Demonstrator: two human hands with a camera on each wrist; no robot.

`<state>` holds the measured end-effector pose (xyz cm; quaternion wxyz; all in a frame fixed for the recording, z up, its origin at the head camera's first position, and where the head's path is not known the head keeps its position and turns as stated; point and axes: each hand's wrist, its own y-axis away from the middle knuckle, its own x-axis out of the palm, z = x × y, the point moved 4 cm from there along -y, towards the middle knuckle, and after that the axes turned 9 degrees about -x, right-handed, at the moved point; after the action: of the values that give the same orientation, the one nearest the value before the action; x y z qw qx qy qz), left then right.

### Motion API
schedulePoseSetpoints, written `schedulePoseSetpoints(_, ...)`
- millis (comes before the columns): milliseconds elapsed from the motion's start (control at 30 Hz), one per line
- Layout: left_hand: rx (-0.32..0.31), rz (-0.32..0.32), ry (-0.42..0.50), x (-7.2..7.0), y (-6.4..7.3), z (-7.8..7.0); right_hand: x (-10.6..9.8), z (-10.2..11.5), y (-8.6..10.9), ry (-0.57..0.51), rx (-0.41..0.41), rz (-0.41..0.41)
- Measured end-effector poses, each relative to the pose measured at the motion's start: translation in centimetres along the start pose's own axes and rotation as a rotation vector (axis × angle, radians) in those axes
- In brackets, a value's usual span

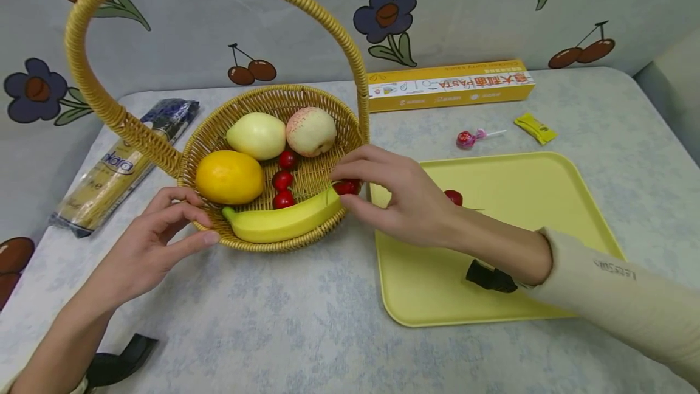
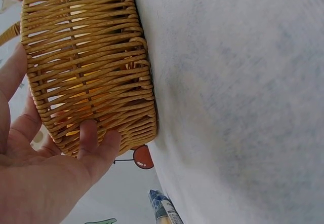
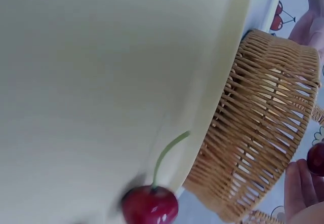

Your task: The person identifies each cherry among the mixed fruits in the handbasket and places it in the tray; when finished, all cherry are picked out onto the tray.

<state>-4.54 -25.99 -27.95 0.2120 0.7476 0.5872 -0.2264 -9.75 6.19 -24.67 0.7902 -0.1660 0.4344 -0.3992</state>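
A wicker basket (image 1: 273, 247) with a tall arched handle holds a banana (image 1: 284, 219), an orange-yellow fruit (image 1: 229, 177), a pale yellow fruit (image 1: 256, 136), a peach (image 1: 310, 132) and three red cherries (image 1: 282, 180). My left hand (image 1: 158, 239) grips the basket's near left side, the thumb by its rim; in the left wrist view its fingers (image 2: 88, 138) lie against the woven wall. Over the right rim, my right hand (image 1: 404, 196) pinches a cherry (image 1: 347, 187) near the banana's end. Another cherry (image 3: 151, 204), with a green stem, lies on the yellow tray (image 1: 426, 303), partly hidden by my right arm in the head view.
Behind the tray are a lollipop (image 1: 467, 139), a small yellow wrapped sweet (image 1: 535, 128) and a long pasta box (image 1: 448, 85). A bag of spaghetti (image 1: 104, 190) lies left of the basket. The patterned cloth rises as a backdrop behind the table.
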Motion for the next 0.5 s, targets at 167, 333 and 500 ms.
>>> schedulePoseSetpoints(167,-0.004,0.001,0.003,0.0,0.0,0.1,-2.0,0.3,1.7,-0.001,0.064,-0.032)
schedulePoseSetpoints(333,-0.004,0.002,0.001,0.0,0.0,0.1,-4.0,-0.3,3.6,-0.034,0.245,-0.050)
schedulePoseSetpoints(500,-0.006,-0.001,-0.002,0.0,0.0,0.0,-5.8,-1.1,5.6,-0.100,0.474,-0.044)
